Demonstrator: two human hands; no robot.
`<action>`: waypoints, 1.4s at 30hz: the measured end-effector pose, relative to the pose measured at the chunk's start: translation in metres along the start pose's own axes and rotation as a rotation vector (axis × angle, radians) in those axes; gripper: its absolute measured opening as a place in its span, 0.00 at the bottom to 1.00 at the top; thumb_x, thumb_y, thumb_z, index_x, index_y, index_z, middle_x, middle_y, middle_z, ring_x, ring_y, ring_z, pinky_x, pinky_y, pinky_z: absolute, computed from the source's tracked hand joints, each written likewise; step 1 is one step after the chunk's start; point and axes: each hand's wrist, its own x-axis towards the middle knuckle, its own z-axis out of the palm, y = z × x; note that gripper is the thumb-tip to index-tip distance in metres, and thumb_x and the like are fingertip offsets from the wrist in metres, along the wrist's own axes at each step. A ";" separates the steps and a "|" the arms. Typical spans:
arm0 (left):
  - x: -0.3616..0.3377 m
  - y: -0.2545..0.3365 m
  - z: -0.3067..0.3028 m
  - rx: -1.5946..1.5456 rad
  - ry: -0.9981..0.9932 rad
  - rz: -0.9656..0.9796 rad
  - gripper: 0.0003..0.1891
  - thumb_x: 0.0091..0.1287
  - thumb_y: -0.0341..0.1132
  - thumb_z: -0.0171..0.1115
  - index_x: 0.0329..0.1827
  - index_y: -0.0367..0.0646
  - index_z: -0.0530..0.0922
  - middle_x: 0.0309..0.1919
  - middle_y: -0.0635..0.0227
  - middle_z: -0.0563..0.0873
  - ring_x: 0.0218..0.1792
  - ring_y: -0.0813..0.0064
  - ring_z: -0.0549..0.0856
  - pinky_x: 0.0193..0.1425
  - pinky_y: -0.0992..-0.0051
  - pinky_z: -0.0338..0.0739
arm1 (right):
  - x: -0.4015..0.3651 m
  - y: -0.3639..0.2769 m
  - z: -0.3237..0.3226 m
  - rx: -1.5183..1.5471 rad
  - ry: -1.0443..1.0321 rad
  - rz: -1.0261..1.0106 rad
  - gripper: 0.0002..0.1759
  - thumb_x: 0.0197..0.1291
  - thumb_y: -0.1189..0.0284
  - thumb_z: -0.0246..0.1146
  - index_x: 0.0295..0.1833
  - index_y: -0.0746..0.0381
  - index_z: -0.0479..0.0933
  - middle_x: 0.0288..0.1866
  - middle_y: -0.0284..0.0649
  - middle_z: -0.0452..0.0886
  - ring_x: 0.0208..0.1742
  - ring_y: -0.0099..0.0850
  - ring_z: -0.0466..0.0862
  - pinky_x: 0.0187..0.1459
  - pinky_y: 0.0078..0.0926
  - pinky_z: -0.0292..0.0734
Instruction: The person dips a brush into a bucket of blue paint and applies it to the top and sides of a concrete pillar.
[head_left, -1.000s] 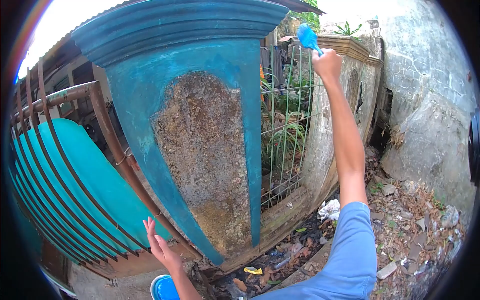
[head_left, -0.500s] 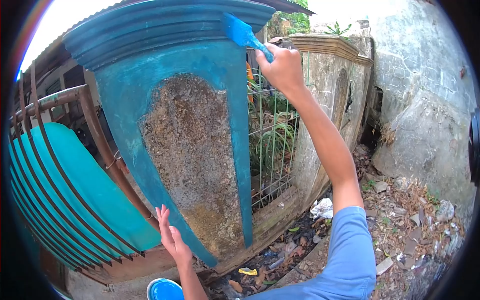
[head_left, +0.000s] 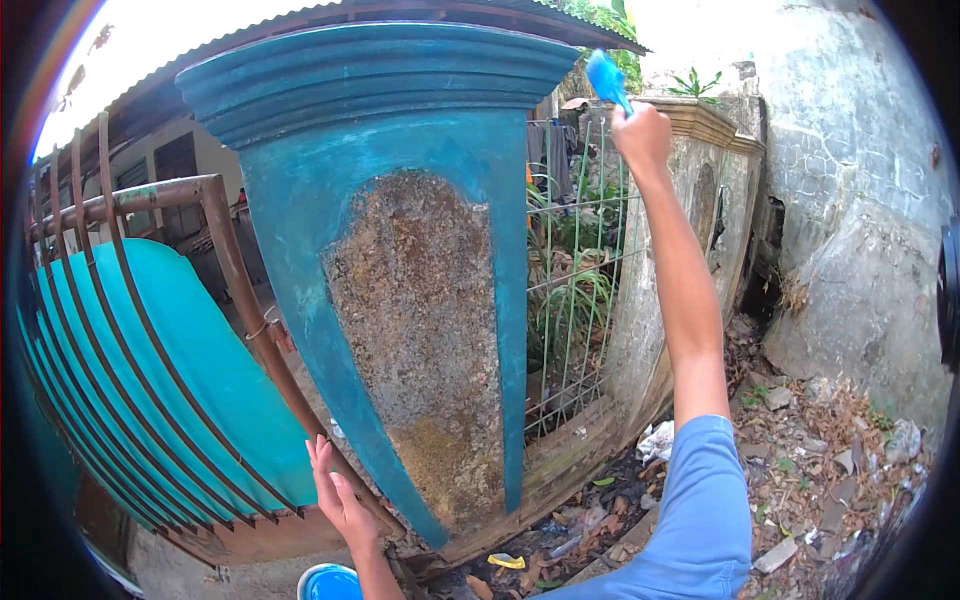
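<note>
My right hand (head_left: pixel 642 136) is closed round the handle of a paintbrush (head_left: pixel 606 78) with blue paint on its bristles. The brush is held up in the air, to the right of the ledged top of a pillar (head_left: pixel 390 85), apart from it. Blue paint covers the pillar's top and borders, while its rough centre panel (head_left: pixel 425 330) is bare grey-brown. My left hand (head_left: pixel 343 503) is raised near the pillar's lower left side, fingers stretched out, holding nothing. Below it, at the bottom edge, stands a container of blue paint (head_left: pixel 330 584), partly cut off.
A rusty barred gate (head_left: pixel 235 270) with a turquoise sheet (head_left: pixel 150 320) stands on the left. Green wire fencing (head_left: pixel 575 270) joins an unpainted pillar (head_left: pixel 655 250) on the right. Rubble and leaves (head_left: pixel 810 480) cover the ground before a weathered wall (head_left: pixel 850 200).
My right hand has moved the brush off the pillar's upper ledge, out to the right. The view has shifted slightly, so the pillar sits further right and lower. My left hand stays raised and open.
</note>
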 end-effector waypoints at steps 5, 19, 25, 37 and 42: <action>-0.003 -0.006 0.006 -0.038 -0.013 -0.007 0.21 0.76 0.39 0.43 0.64 0.33 0.70 0.70 0.49 0.67 0.77 0.55 0.53 0.78 0.56 0.44 | -0.003 -0.068 -0.011 0.019 -0.058 -0.100 0.15 0.56 0.65 0.60 0.32 0.68 0.83 0.27 0.57 0.82 0.31 0.53 0.85 0.37 0.46 0.81; -0.004 -0.008 0.023 -0.040 -0.065 -0.021 0.21 0.76 0.36 0.43 0.65 0.34 0.70 0.71 0.49 0.65 0.77 0.54 0.53 0.77 0.56 0.46 | -0.021 -0.066 -0.018 0.305 -0.115 -0.304 0.16 0.57 0.62 0.61 0.35 0.64 0.83 0.21 0.52 0.80 0.25 0.47 0.84 0.32 0.41 0.80; -0.004 -0.006 0.008 -0.062 -0.031 -0.004 0.21 0.76 0.37 0.43 0.65 0.32 0.70 0.71 0.48 0.66 0.77 0.55 0.53 0.77 0.56 0.47 | -0.011 -0.003 0.001 0.053 -0.054 -0.082 0.16 0.56 0.62 0.60 0.34 0.65 0.84 0.25 0.54 0.82 0.31 0.52 0.84 0.38 0.46 0.80; 0.007 -0.017 -0.023 -0.073 -0.046 0.066 0.22 0.78 0.41 0.39 0.63 0.35 0.71 0.70 0.50 0.67 0.77 0.58 0.53 0.78 0.55 0.46 | -0.063 -0.179 -0.029 0.135 -0.107 -0.060 0.12 0.56 0.71 0.58 0.32 0.68 0.83 0.30 0.58 0.83 0.36 0.53 0.86 0.39 0.49 0.82; 0.010 -0.019 -0.033 -0.078 -0.029 0.034 0.22 0.78 0.40 0.38 0.63 0.35 0.71 0.70 0.49 0.67 0.77 0.58 0.52 0.78 0.56 0.46 | -0.096 -0.265 -0.051 0.325 -0.144 -0.262 0.13 0.59 0.69 0.59 0.30 0.68 0.80 0.25 0.55 0.83 0.31 0.50 0.87 0.32 0.43 0.83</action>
